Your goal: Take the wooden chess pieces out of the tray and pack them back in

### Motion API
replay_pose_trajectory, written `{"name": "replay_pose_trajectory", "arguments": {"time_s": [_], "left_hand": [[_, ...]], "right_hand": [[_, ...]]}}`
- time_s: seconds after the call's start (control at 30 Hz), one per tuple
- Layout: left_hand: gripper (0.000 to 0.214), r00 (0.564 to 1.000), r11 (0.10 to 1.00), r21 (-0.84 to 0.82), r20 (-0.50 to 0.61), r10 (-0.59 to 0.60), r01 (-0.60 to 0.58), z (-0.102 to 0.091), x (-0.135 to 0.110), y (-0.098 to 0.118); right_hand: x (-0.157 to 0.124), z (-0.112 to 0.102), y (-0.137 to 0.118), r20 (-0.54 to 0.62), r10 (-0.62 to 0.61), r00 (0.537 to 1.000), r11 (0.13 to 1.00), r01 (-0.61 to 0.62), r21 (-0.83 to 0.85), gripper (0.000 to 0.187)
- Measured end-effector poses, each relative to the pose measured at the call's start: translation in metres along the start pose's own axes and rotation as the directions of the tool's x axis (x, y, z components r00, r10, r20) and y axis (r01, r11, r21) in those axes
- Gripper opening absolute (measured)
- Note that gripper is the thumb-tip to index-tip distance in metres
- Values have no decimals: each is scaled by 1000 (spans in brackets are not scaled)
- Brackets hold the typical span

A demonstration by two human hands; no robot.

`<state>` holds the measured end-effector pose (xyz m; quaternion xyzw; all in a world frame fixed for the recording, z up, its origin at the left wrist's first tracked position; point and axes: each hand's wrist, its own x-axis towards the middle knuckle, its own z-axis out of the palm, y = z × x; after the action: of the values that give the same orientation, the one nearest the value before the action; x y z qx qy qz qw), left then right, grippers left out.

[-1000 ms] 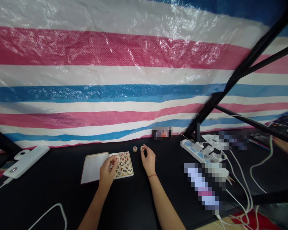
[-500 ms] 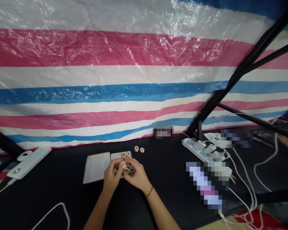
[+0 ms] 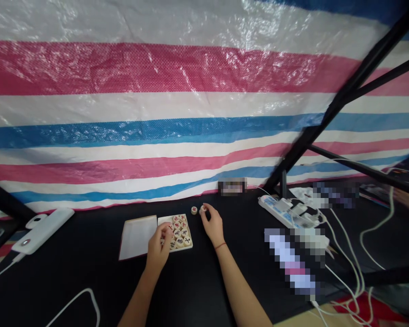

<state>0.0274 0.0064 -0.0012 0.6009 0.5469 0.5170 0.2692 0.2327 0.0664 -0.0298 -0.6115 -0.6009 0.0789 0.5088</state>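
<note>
In the head view, a shallow white box (image 3: 190, 245) holds rows of round Chinese chess pieces (image 3: 177, 233), some with red and some with black characters. My left hand (image 3: 158, 247) is over the box's left side, its thumb and fingers closed at a red-marked piece (image 3: 171, 227); the hand hides the pieces beneath it. Right of the box, my right hand (image 3: 214, 225) pinches another Chinese chess piece (image 3: 203, 208) at the tabletop. Just left of those fingertips lies a single red-marked piece (image 3: 194, 210).
An open box lid (image 3: 138, 237) lies left of the box. A white power bank-like device (image 3: 42, 231) with a cable is at far left. A power strip (image 3: 276, 208), plugs and white cables occupy the right. Striped sheeting (image 3: 157, 136) and a black frame bar (image 3: 298, 141) border the black table.
My right hand has left the box and moved right and away from me to a loose piece. My left hand stays at the box; more of its pieces show now.
</note>
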Motion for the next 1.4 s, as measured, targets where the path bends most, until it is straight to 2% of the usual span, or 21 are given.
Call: {"name": "replay_pose_trajectory", "arguments": {"time_s": [0.1,0.17,0.43,0.7,1.13,1.4], "left_hand": [[35,1000,1000,-5,10,-9,9,0,0,1],[37,999,1000,-7,18,-28,29,-1,1,1],[38,998,999,26,51,-44,43,-6,4,1],[38,997,999,31,74,-37,35,-7,5,-1],[34,998,999,31,67,-7,5,-6,5,-7],[34,997,999,38,74,4,-7,-7,7,-8]], "right_hand": [[1,6,19,110,-65,992,996,71,-52,29],[-1,9,23,138,-82,987,993,92,-68,27],[-3,10,23,108,-103,989,993,108,-49,24],[-4,8,20,100,-118,988,981,131,-143,20],[-3,9,21,94,-72,993,985,86,-150,14],[2,9,21,132,-53,990,978,78,-194,13]]}}
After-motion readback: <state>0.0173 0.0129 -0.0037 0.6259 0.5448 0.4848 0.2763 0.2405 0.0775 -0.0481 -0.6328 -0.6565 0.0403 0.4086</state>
